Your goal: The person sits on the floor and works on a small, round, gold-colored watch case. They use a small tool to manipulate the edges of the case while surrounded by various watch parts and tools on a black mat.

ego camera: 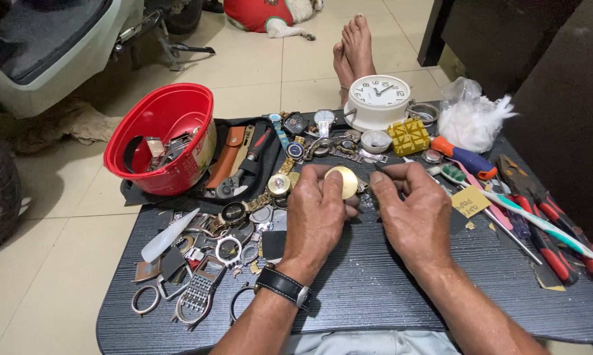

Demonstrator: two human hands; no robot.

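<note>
Nearest the camera, 2 forearms reach onto a dark ribbed table point(375, 289); the left wrist wears a black-strapped wristwatch point(284, 286). The left hand point(316, 213) is curled, its fingers closed around a round gold-coloured watch case point(342, 181) held up between thumb and fingertips, just above the table's middle. The right hand point(411, 210) is partly clenched beside it, fingertips pinched near the case on what seems to be a thin dark tool point(379, 167), though it is too small to tell for sure. Left of the hands lie loose watch bands and rings point(198, 289). To the right lie red-handled pliers point(559, 230) and a toothbrush point(506, 200). Farther back stand a red bowl point(168, 135) of parts, a yellow block point(409, 136) and a white alarm clock point(378, 100). Beyond the table, bare feet point(354, 46) rest on the tiled floor.
</note>
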